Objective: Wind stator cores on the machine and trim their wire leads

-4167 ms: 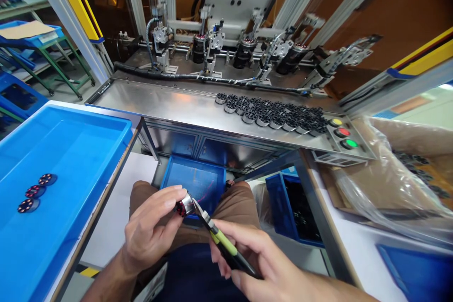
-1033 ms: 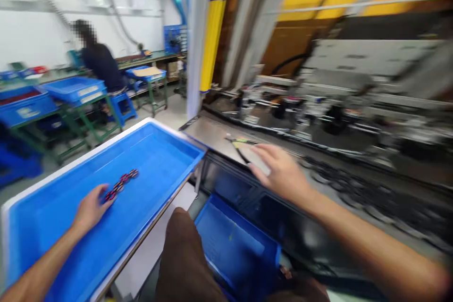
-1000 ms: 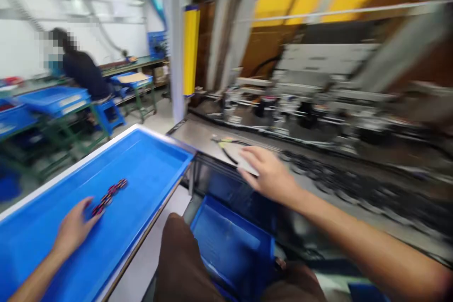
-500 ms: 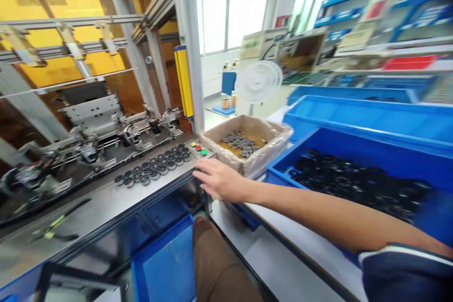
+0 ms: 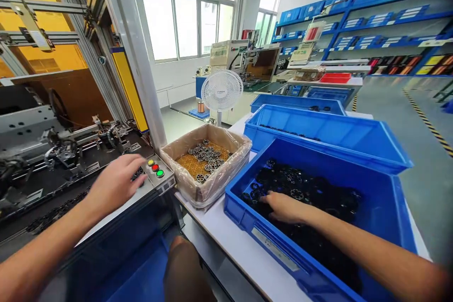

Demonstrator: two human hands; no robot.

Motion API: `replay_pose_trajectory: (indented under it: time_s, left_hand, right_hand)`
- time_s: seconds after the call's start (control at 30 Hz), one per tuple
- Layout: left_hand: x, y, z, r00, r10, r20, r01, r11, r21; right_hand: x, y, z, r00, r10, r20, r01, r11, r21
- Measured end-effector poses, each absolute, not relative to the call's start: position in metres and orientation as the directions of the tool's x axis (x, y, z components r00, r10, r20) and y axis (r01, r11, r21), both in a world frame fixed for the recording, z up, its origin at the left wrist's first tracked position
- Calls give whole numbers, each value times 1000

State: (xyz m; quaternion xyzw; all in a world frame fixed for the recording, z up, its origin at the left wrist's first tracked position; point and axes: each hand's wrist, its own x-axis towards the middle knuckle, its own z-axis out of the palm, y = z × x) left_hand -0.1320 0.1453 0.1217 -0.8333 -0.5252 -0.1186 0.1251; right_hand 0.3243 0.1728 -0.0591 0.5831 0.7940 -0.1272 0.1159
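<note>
Where the right hand (image 5: 285, 206) reached: fingertips dipped among black parts (image 5: 304, 186) in the bin (image 5: 241, 211), grip too hidden to tell.
Left hand (image 5: 115, 181): hung near the buttons (image 5: 155, 168), thumb and fingers apart.

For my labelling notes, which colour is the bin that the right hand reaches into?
The bin is deep blue; it shows best in the head view.

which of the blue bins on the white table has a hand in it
The front blue bin, holding many black parts: the right hand is in among them. The two bins behind it have no hand inside.
</note>
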Motion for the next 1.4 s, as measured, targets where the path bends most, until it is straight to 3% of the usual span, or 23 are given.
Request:
replay_pose_trajectory:
  time_s: [0.03,0.17,0.33,0.57,0.83,1.07,1.27,1.4]
  left_hand:
    - [-105,175,121,418,892,174,908,-410,-84]
    - [-18,266,92,432,896,-106,895,-440,-76]
    - [36,316,35,371,806,-460,900,-434,-34]
    - [55,324,-5,351,656,-668,910,-407,78]
    - [54,317,-13,328,726,-605,945,-240,224]
    - [50,306,5,283,875,-392,853,-43,520]
    - [19,258,24,179,978,-106,473,9,881]
    - [-18,160,10,101,994,-32,72,25,997]
  right_hand:
    - [322,173,-61,-289,889,-354,956,285,-65]
    - [320,173,-60,-270,880,-390,961,272,-50]
    - [327,172,-54,-260,873,-413,964,262,-54]
    - [322,171,-53,-298,845,-444,954,284,-102]
    - [323,171,-61,-352,875,-332,935,310,-173]
    - [321,173,-70,-439,868,-233,868,343,-358]
    - [324,173,-78,-464,870,-166,853,388,-349]
    - [326,176,-71,-442,897,-14,853,415,-316]
